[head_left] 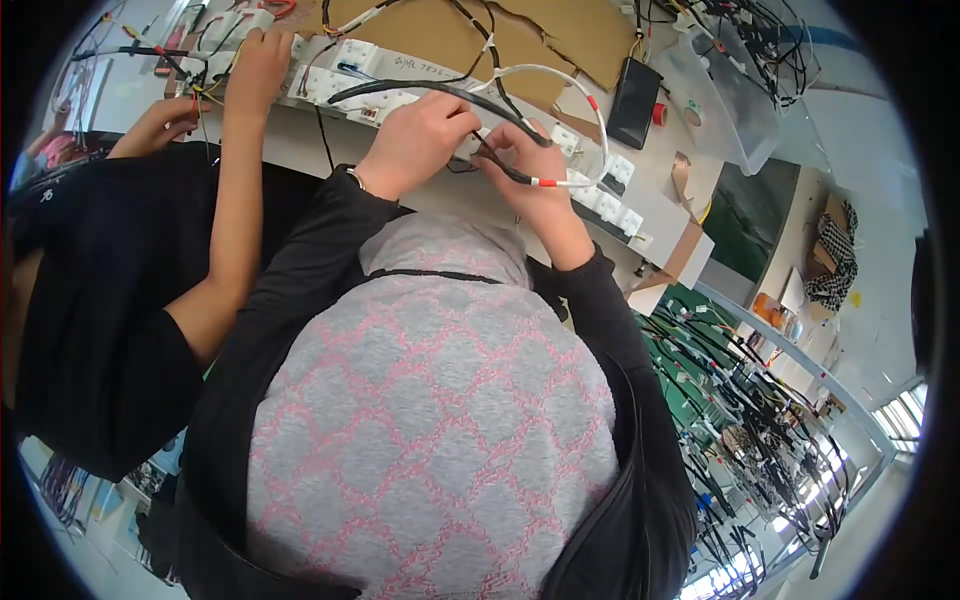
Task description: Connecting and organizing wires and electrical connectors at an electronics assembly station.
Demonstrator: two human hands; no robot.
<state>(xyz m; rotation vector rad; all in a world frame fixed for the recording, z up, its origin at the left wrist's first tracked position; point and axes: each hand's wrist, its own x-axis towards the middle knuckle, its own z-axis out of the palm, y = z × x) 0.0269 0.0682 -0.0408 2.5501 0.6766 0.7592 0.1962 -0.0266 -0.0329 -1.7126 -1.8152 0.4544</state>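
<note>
A wire harness point(602, 120) with black and white sleeved cable and red bands loops over the bench in front of me. My right hand point(535, 185) is closed around its black section, close to a red band, with the white part curving up and back. Beside it, my left hand point(420, 140) is closed in a pinch on the end of the same black section; the exact grip is partly hidden by the fingers. A thick black cable point(400, 86) arches just above both hands. White connector blocks point(600, 205) sit in a row along the bench edge.
To my left, a co-worker's hands point(262, 70) handle thin wires near white blocks. Brown cardboard point(575, 30) lies at the back. A black box point(635, 103), a red tape roll point(660, 113) and a clear plastic bin point(730, 110) are at right. Many cables point(740, 400) hang lower right.
</note>
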